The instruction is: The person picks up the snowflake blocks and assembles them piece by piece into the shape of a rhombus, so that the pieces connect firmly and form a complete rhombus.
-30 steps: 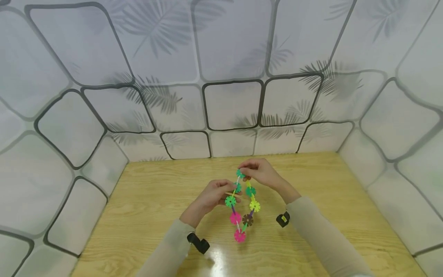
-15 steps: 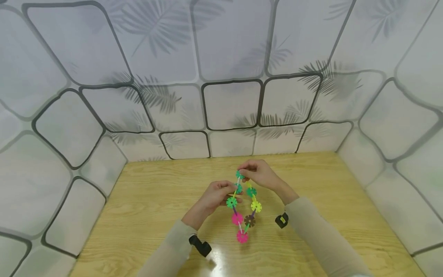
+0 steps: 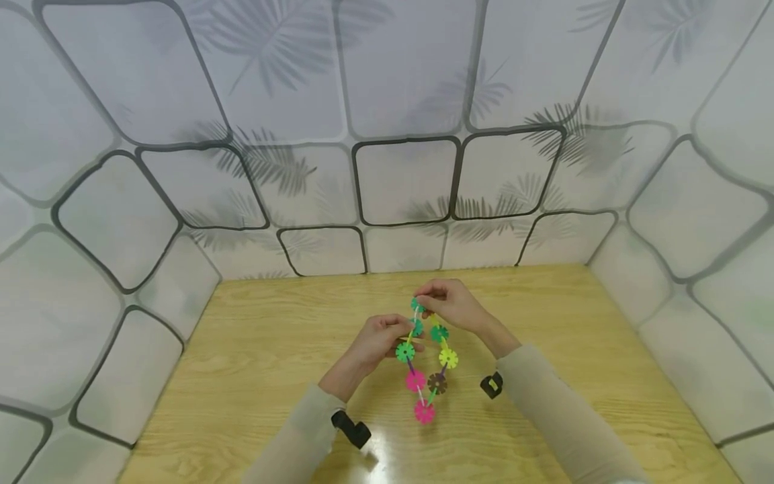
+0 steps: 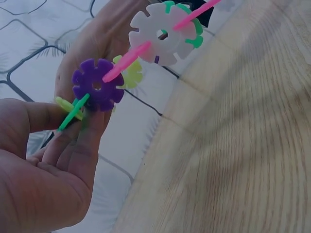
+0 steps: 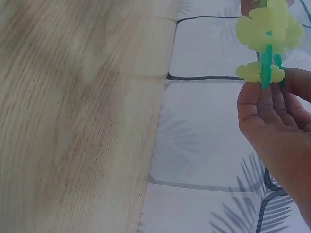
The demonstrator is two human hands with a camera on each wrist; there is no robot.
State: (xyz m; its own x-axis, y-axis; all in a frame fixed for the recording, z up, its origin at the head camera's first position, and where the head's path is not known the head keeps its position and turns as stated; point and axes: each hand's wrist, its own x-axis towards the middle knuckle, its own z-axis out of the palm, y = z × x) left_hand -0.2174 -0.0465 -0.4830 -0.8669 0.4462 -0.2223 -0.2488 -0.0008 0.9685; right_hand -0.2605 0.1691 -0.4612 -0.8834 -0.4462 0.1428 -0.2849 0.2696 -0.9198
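Note:
A loop of interlocking snowflake discs (image 3: 424, 412) hangs upright between the hands, over the table. Pink, green, yellow and brown discs alternate with others seen edge-on. At the loop's top, the right hand (image 3: 458, 312) pinches a green disc (image 3: 418, 304) between thumb and fingers. Lower on the left side, the left hand (image 3: 375, 341) pinches another green disc (image 3: 415, 328). The left wrist view shows a purple disc (image 4: 97, 85) and a white disc (image 4: 162, 36) joined by a pink one. A yellow disc (image 5: 262, 30) stands above the right fingers in the right wrist view.
Beneath the hands lies a wooden table (image 3: 260, 363). A patterned cloth wall (image 3: 405, 181) rises along its back edge and both sides. Each wrist carries a black strapped camera, one on the left sleeve (image 3: 308, 423) and one by the right sleeve (image 3: 532, 370).
The lower part of the disc loop has shifted slightly to the right. Both hands keep their grips, nearly still.

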